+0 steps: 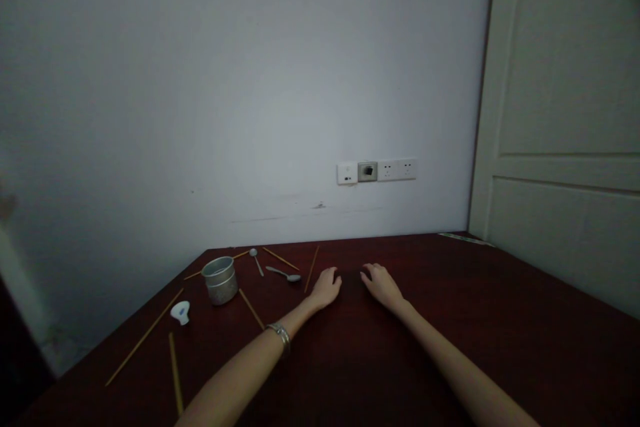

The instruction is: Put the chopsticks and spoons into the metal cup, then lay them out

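Observation:
My left hand (327, 287) rests on the dark red table (340, 360), fingers loosely bent and apart, holding nothing. A chopstick (312, 268) lies just to its left. Across a gap, my right hand (381, 283) rests on the tabletop in the same way, with nothing in it. To the left stands an upright metal cup (221, 285). Near it lie a metal spoon (284, 274), a second spoon (256, 260) and a white ceramic soup spoon (181, 311). Several chopsticks are scattered around them; one (251, 309) is partly hidden by my left forearm.
More chopsticks lie at the left, one along the table's left side (145, 337) and one by my forearm (175, 373). Behind the table is a pale wall with sockets (397, 169). A panelled door (565, 213) stands at the right. A thin strip (465, 239) lies at the back right edge.

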`<act>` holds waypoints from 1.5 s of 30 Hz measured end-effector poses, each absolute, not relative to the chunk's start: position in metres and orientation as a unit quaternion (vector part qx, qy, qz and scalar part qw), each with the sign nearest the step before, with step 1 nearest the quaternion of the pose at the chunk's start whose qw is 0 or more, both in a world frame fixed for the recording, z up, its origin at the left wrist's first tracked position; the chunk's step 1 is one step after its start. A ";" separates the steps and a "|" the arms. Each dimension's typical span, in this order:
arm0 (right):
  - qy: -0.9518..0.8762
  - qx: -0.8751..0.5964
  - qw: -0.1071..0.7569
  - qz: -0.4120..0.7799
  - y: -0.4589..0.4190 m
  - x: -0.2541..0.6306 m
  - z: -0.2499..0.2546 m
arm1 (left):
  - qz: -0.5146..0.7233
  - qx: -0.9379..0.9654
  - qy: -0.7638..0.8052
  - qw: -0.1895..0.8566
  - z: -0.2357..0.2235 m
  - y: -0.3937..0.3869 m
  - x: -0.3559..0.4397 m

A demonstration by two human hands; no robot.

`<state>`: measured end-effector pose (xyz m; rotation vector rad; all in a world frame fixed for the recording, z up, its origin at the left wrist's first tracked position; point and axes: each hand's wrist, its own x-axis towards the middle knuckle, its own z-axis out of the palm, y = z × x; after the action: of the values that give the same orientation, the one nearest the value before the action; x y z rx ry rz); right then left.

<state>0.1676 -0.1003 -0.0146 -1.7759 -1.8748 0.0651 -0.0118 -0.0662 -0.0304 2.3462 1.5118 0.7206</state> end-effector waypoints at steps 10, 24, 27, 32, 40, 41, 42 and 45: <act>-0.690 -0.688 0.222 -0.033 -0.124 0.188 -0.033 | 0.230 0.814 0.525 0.095 -0.037 -0.070 -0.011; -0.700 -0.676 0.229 -0.035 -0.131 0.189 -0.031 | 0.211 0.814 0.539 0.044 -0.032 -0.084 -0.009; -0.702 -0.674 0.227 -0.038 -0.133 0.189 -0.030 | 0.218 0.817 0.533 0.034 -0.033 -0.085 -0.008; -0.708 -0.665 0.232 -0.043 -0.134 0.190 -0.030 | 0.223 0.808 0.544 0.044 -0.033 -0.084 -0.008; -0.698 -0.677 0.231 -0.033 -0.133 0.189 -0.029 | 0.214 0.819 0.531 0.040 -0.033 -0.082 -0.010; -0.698 -0.676 0.232 -0.032 -0.133 0.190 -0.029 | 0.215 0.819 0.531 0.043 -0.032 -0.083 -0.010; -0.698 -0.676 0.233 -0.031 -0.133 0.190 -0.029 | 0.216 0.818 0.531 0.045 -0.031 -0.083 -0.010; -0.696 -0.677 0.238 -0.027 -0.133 0.191 -0.029 | 0.216 0.819 0.530 0.044 -0.030 -0.084 -0.010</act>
<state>0.1914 -0.1335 -0.0289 -1.8553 -1.9070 -0.0738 -0.0104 -0.0844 -0.0302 2.5021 1.6193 0.6615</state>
